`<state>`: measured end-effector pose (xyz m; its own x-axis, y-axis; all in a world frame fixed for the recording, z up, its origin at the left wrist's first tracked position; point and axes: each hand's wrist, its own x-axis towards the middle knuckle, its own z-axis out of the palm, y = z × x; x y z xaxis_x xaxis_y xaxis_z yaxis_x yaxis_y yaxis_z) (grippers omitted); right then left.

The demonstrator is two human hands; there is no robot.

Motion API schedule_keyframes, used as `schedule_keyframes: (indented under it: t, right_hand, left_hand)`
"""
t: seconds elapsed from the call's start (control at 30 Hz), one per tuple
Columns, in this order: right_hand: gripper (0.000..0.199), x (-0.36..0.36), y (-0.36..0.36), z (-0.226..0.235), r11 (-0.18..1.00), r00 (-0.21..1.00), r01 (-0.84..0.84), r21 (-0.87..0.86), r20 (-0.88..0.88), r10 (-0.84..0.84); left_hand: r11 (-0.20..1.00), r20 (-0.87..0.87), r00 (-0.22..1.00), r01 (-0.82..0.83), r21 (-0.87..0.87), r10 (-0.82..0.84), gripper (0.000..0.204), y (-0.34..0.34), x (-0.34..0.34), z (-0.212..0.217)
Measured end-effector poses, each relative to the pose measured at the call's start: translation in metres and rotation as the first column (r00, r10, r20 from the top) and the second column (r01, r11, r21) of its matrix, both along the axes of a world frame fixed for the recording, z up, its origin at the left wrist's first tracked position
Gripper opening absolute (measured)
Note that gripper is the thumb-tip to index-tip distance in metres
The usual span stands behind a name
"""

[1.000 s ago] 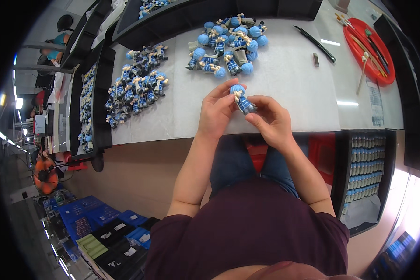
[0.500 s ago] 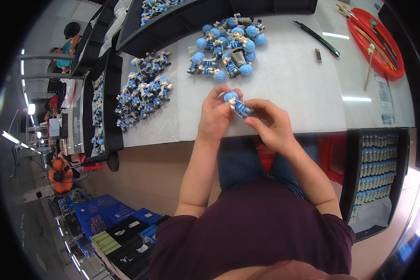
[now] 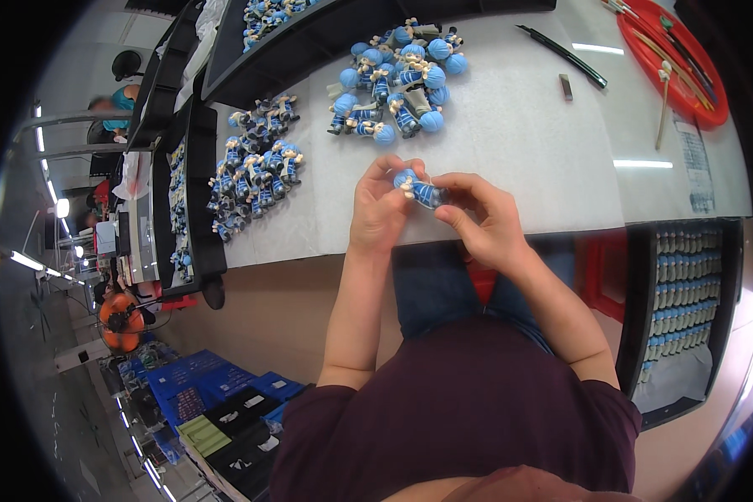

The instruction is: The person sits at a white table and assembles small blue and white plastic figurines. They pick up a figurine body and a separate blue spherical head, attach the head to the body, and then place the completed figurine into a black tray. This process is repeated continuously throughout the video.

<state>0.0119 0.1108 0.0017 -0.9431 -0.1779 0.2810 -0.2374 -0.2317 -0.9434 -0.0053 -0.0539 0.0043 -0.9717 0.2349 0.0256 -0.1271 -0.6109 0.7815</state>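
Observation:
A small doll figurine (image 3: 421,192) with light blue hair and a blue outfit is held between my two hands, over the near edge of the white-covered table (image 3: 552,192). My left hand (image 3: 380,207) grips it by the head end, fingers curled behind. The thumb and fingers of my right hand (image 3: 482,216) pinch its leg end. Beyond my hands lies a heap of blue-haired figurines (image 3: 393,79). Left of it is a second pile of figurines (image 3: 255,171), with less blue hair showing.
A black knife-like tool (image 3: 562,55) and a small grey block (image 3: 566,87) lie at the right. Farther right, a red tray (image 3: 711,50) holds brushes and sticks. Black trays of figurines (image 3: 194,192) stand left and far; another black tray (image 3: 636,318) with figurine rows sits at the right.
The figurine has tilted to lie flatter between my hands, its head a little farther left. My grip stays on both ends. The whole view has shifted slightly.

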Motion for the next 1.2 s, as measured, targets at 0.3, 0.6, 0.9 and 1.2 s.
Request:
schedule_keyframes:
  t: [0.3, 0.6, 0.9, 1.2]
  right_hand:
    - [0.029, 0.001, 0.001, 0.004, 0.999, 0.997, -0.051, -0.004, 0.058, 0.051]
    - [0.029, -0.001, 0.002, 0.009, 0.997, 0.993, -0.073, -0.034, 0.085, 0.076]
    - [0.031, 0.003, -0.008, -0.001, 0.996, 1.000, -0.031, 0.080, -0.002, 0.031]
    - [0.027, 0.006, -0.010, 0.000, 0.981, 1.000, -0.010, 0.195, -0.020, 0.014]
  left_hand:
    - [0.998, 0.016, 0.998, -0.054, -0.042, 0.055, 0.033, 0.001, 0.001, 0.001]
    - [0.998, 0.047, 0.997, -0.064, -0.026, 0.066, 0.036, 0.004, 0.002, 0.009]
    - [0.948, -0.067, 0.990, -0.139, -0.287, 0.125, 0.047, 0.007, 0.011, 0.009]
    - [0.446, -0.446, 0.574, -0.817, -0.366, 0.687, 0.030, -0.127, -0.022, 0.076]
